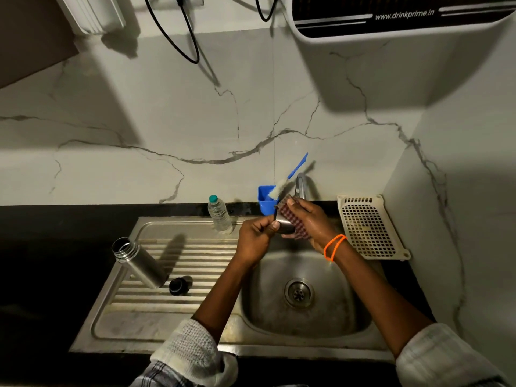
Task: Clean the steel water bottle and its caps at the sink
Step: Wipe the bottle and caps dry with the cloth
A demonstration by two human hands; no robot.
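The open steel bottle [139,261] stands on the ribbed drainboard [195,263] at the left, with a black inner cap [178,286] beside its base. Over the sink basin [329,311], my left hand [255,237] grips a steel outer cap [284,226]. My right hand [310,222] holds a checked red scrub pad [293,219] pressed against that cap. Most of the cap is hidden by the pad and fingers.
A small plastic bottle with a green cap [219,213] stands at the sink's back edge. A blue cup [266,201] holding a bottle brush [287,180] sits beside the tap [301,185]. A cream perforated tray [368,227] leans at the right.
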